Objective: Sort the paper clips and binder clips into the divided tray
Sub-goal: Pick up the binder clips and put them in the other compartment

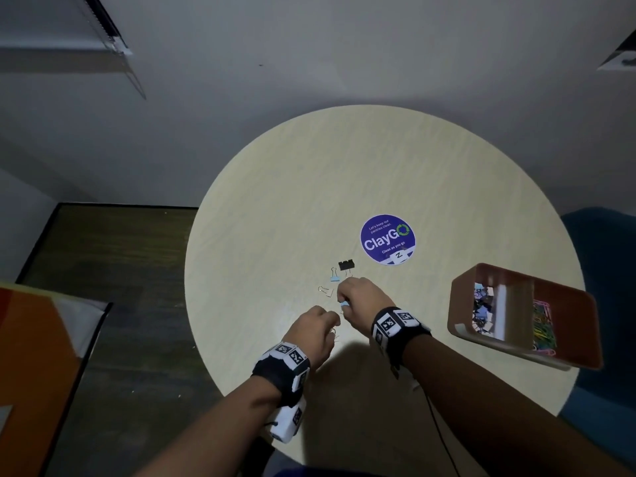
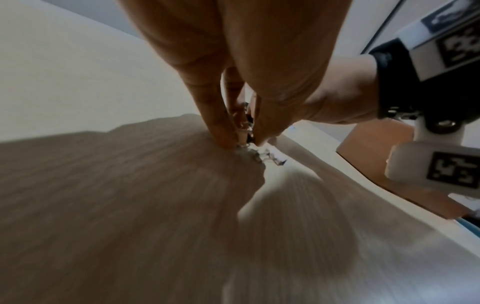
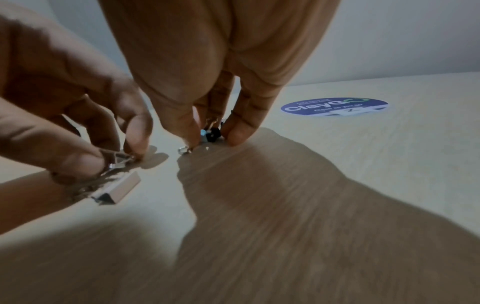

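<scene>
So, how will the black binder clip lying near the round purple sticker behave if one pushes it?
The small black binder clip probably slides rather than rolls: its body looks flat-sided. It seems light and stiff, and the smooth pale round table offers little grip.

A round pale wood-grain table (image 1: 292, 201) stands against a plain grey wall (image 1: 344, 46). The dark floor (image 1: 103, 270) looks like wood planks, though dim light obscures it.

Head view looks down; both wrist views (very close) share the table (image 1: 275, 208).
</scene>
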